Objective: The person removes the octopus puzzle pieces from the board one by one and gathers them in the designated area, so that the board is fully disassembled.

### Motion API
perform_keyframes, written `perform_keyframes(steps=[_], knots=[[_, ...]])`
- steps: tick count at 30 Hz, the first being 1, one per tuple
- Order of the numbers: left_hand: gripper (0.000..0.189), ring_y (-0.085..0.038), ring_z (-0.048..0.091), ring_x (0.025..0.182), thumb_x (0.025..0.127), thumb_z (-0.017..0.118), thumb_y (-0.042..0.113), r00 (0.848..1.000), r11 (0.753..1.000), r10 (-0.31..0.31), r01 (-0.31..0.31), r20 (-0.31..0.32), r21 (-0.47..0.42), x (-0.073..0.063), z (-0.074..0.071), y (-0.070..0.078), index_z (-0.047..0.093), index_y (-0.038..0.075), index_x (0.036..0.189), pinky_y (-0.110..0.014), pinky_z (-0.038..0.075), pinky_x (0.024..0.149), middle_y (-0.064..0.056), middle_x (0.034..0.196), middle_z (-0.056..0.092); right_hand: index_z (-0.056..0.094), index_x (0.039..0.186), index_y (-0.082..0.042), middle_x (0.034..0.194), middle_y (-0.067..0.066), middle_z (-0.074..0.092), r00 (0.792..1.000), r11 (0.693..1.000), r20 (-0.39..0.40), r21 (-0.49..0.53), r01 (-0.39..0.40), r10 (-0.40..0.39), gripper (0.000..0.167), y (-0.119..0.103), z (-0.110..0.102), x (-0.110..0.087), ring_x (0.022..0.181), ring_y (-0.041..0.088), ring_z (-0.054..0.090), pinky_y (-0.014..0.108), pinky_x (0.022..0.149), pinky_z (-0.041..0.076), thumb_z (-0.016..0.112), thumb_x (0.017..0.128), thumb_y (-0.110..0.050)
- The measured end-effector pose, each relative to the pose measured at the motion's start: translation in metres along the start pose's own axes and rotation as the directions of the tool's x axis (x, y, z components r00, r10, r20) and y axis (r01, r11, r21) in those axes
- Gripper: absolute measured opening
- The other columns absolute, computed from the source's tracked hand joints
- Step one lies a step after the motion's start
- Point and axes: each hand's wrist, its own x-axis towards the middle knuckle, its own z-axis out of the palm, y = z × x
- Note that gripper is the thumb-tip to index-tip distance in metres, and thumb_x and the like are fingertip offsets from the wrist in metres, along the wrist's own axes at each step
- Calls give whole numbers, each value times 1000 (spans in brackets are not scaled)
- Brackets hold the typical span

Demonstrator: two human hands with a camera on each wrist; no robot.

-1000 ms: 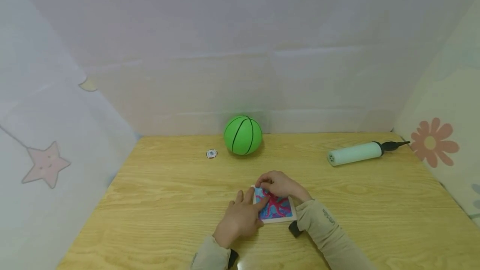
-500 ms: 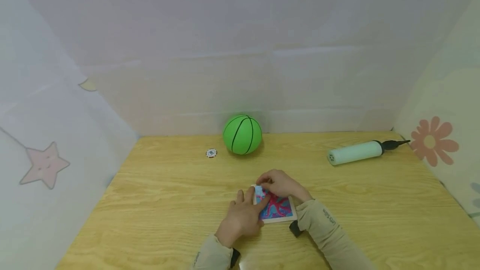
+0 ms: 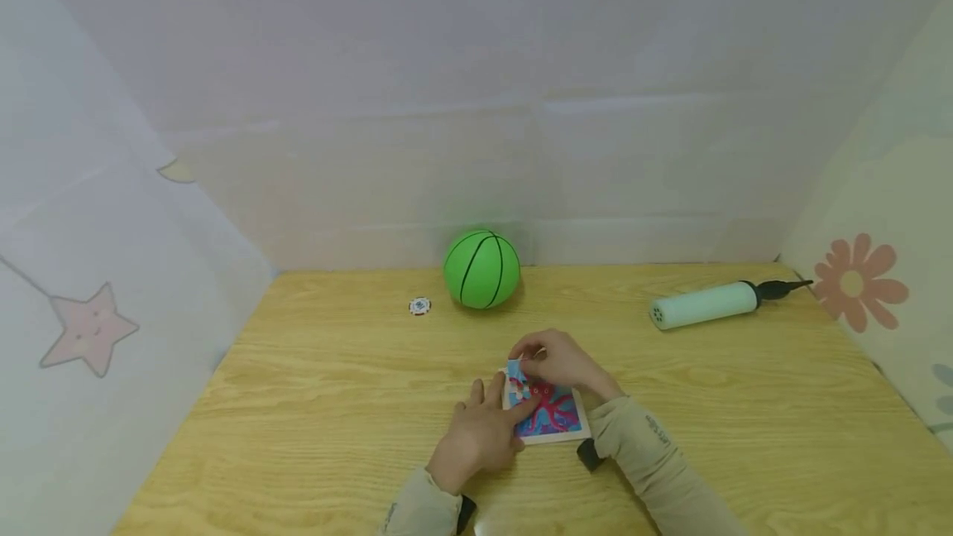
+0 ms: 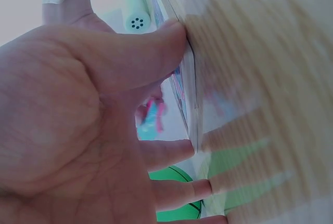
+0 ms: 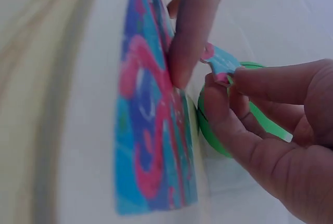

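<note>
Right grip (image 3: 558, 358) (bare hand): thumb and forefinger brought together, pinching a small blue-and-pink jigsaw-shaped piece (image 5: 223, 65); right wrist view shows the piece tilted and raised from the picture face. Left grip (image 3: 480, 428) (bare hand): fingers spread and extended, holding nothing between them; one finger lies across the picture, thumb at the near-left edge. The square white-bordered puzzle board (image 3: 554, 438), with its pink octopus on blue, lies flat on the pale wood-grain surface (image 3: 335, 412), near the person and below both hands. Change against half a second ago: right grip sits slightly higher, and a blue corner now stands up at the board's far-left corner, with small pale patches just beside it; left grip and board show no clear shift. Reading: the piece is coming away from the picture while the left grip steadies the board; whether its edge still touches the board is uncertain. Farther out: bright green ball with black lines (image 3: 482, 270) toward the back, round white poker-type chip (image 3: 420, 306) near its left side, mint-green cylindrical hand pump with black nozzle (image 3: 703, 306) well apart at far right.
</note>
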Motion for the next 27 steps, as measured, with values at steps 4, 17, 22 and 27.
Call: perform_keyframes(steps=[4, 17, 22, 27], knots=[[57, -46, 26, 137, 90, 64, 35, 1000, 1000, -5, 5, 10, -20, 1, 1, 0, 42, 42, 143, -61, 36, 98, -15, 155, 23, 69, 104, -2, 85, 7, 61, 998, 984, -21, 168, -54, 59, 18, 4, -7, -2, 74, 17, 63, 32, 69, 55, 59, 89, 0], [57, -46, 26, 136, 91, 64, 35, 1000, 1000, 0, 0, 4, -27, 1, 3, -1, 42, 42, 143, -61, 35, 99, -15, 155, 23, 69, 107, 0, 95, 11, 62, 990, 982, -93, 164, -92, 108, 19, 22, -43, -24, 80, 18, 64, 34, 72, 56, 63, 90, -6], [57, -46, 27, 136, 90, 65, 34, 1000, 1000, 1, -1, -2, -19, 1, 3, -1, 43, 41, 143, -61, 36, 98, -16, 155, 24, 68, 108, 1, 94, 12, 62, 986, 988, -121, 124, -97, 112, 20, 36, -59, -39, 80, 20, 63, 36, 70, 55, 63, 91, -8], [58, -46, 26, 136, 90, 64, 34, 1000, 1000, -3, 3, -1, -21, 2, 3, -1, 42, 41, 143, -60, 36, 99, -15, 155, 23, 68, 109, 3, 94, 11, 63, 981, 990, -142, 72, -124, 134, 21, 51, -71, -49, 81, 19, 61, 33, 68, 55, 61, 91, -7]])
